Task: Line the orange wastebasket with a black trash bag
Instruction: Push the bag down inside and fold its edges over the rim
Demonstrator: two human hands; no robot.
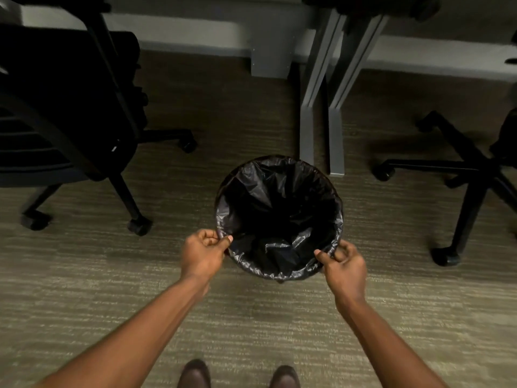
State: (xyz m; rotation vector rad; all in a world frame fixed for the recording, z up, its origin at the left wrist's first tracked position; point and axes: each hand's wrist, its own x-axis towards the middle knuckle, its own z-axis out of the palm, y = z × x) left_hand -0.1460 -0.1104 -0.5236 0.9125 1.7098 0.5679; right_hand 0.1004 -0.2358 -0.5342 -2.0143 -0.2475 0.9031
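Note:
A round wastebasket stands on the carpet in front of me, seen from above. A black trash bag (279,217) fills its inside and folds over the whole rim, so the basket's orange wall is hidden. My left hand (202,252) pinches the bag's edge at the rim's near left. My right hand (342,261) pinches the bag's edge at the near right. Both hands sit outside the rim, thumbs on top.
A black office chair (70,116) stands at the left, its wheeled legs close to the basket. Grey desk legs (321,107) rise just behind the basket. Another chair base (470,175) sprawls at the right. My shoes (237,375) show at the bottom edge on the carpet.

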